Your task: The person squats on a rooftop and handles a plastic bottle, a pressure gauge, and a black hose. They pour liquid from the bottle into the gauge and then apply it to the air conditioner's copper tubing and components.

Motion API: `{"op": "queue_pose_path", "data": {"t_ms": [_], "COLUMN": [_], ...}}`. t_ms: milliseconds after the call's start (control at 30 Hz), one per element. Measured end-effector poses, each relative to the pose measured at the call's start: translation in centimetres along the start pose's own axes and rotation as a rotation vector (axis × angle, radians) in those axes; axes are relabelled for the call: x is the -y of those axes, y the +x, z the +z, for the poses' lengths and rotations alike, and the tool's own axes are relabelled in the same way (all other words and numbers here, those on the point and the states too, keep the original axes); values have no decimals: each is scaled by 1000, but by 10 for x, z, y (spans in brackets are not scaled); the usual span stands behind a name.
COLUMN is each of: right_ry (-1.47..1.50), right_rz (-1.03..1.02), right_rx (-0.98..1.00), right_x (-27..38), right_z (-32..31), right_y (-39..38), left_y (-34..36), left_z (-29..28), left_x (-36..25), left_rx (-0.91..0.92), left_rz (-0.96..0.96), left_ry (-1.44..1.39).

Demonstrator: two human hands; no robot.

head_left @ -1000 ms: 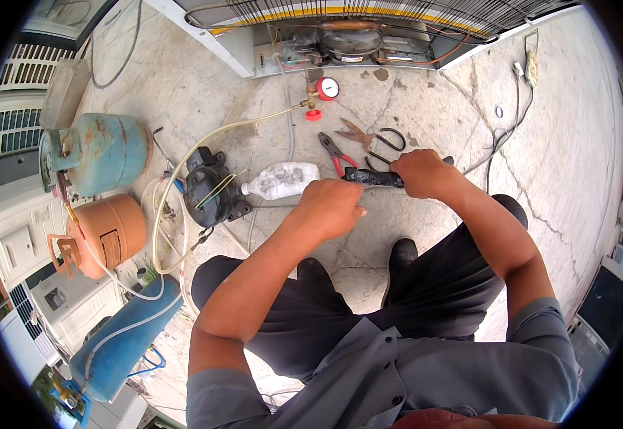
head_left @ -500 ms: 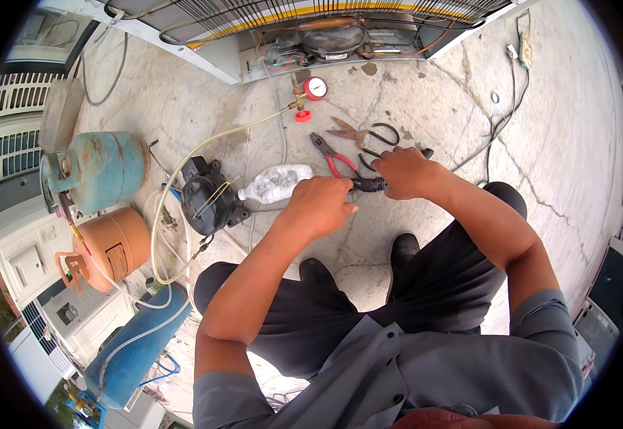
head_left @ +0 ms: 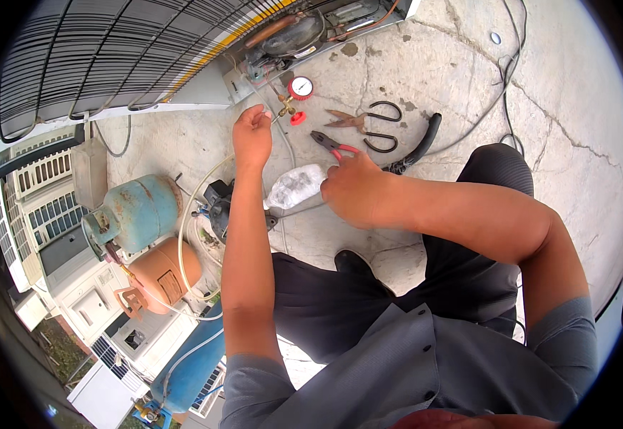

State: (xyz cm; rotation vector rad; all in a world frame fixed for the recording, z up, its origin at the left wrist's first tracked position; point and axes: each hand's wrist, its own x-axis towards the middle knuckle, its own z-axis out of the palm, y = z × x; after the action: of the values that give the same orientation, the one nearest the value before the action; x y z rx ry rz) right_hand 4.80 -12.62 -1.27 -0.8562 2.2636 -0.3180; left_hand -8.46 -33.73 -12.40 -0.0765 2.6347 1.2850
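Observation:
My left hand is raised beside the red-rimmed gauge with brass fittings and red knob, fingers pinched on something too small to make out. My right hand, fingers curled, is at the white plastic bottle and the red-handled pliers; what it holds is hidden. A black tube, its lower part wrapped, lies just beyond that hand. Rusty scissors with black handles lie above the pliers. A black compressor sits partly behind my left forearm.
An appliance's wire-grid back and compressor bay span the top. At left are a teal cylinder, an orange cylinder, a long blue cylinder, hoses and white appliances. Cables lie at right.
My left hand has left the black tube and risen up and left toward the gauge. My right hand has moved down and left toward the bottle. The view has turned toward the appliance's grid.

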Motion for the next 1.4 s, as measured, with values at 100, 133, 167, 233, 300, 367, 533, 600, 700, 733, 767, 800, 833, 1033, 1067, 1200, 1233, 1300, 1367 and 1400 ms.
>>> {"op": "queue_pose_path", "data": {"t_ms": [100,133,167,233,300,367,533,600,700,733,767,800,833,1033,1067,1200,1233,1300,1367,1400], "right_ry": [51,55,57,59,55,63,68,26,95,137,132,135,133,-153,-153,33,121,278,442,474], "right_rz": [19,21,23,7,-23,-77,-117,-96,-51,-30,-23,-10,5,-29,-37,65,97,66,64,39], "right_rx": [2,29,55,111,167,173,295,411,491,495,301,110,-82,-788,-832,-710,-611,-554,-542,-513], "right_x": [17,20,23,29,34,38,38,36,21,12,1,-7,-13,-14,-11,9,14,4,-12,-26], "right_z": [1,1,1,-1,-6,-11,26,38,58,64,81,104,121,152,156,176,166,155,157,157], "right_y": [-3,-5,-6,-6,-6,-6,14,23,39,46,54,62,72,130,142,175,171,147,120,103], "left_y": [24,29,35,43,46,52,47,42,32,30,28,25,25,47,48,70,78,95,102,104], "left_z": [9,12,16,18,15,6,-22,-30,-17,-17,-14,-11,-8,-3,-3,4,0,-1,3,7], "left_x": [14,17,19,28,30,22,-49,-73,-95,-93,-89,-84,-78,-35,-31,-32,-27,-18,-23,-18], "left_rx": [-11,-5,-1,24,64,128,327,430,514,503,502,510,492,440,424,495,488,529,538,511], "left_rz": [-62,-98,-135,-156,-122,-52,-45,-18,59,68,81,97,87,-19,-56,-36,-25,26,81,123], "left_ry": [-25,-68,-110,-71,89,308,654,768,799,786,768,749,723,340,289,309,311,421,632,742]}}
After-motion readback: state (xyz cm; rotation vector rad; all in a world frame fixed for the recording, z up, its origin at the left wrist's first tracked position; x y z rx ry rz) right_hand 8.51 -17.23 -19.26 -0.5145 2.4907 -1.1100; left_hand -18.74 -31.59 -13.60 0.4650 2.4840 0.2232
